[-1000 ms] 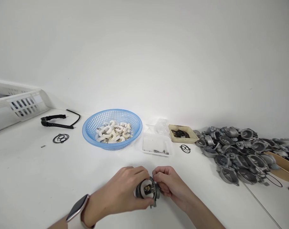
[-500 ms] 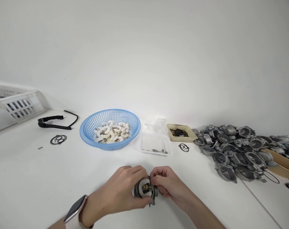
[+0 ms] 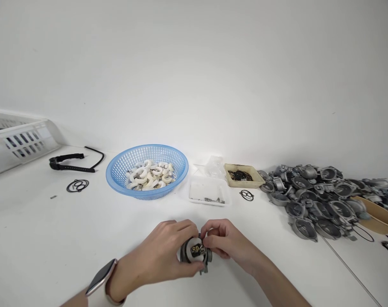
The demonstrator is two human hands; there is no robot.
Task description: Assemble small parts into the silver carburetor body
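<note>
My left hand (image 3: 164, 251) is wrapped over a small grey metal carburetor (image 3: 209, 258), holding it low over the white table near the front. A white float and brass jets show on the carburetor's upward face. At its right upper edge the thumb and forefinger of my right hand (image 3: 224, 238) are pinched together. Whatever lies between those fingertips is too small or hidden to make out. Beyond my hands stands a white tray (image 3: 209, 187) with small metal pins in it. A blue basket (image 3: 114, 181) to its left holds several white floats (image 3: 149, 174).
Grey metal float bowls (image 3: 309, 200) lie heaped on the right, beside a brown container (image 3: 377, 219). A yellowish tray (image 3: 243, 183) holds black rubber rings. Loose gaskets (image 3: 246, 195) and a black watch (image 3: 70, 163) lie about. A white crate (image 3: 27, 143) stands far left.
The fingers of my right hand have shifted slightly at the carburetor's edge. My left hand keeps its hold. The view has tilted down a little.
</note>
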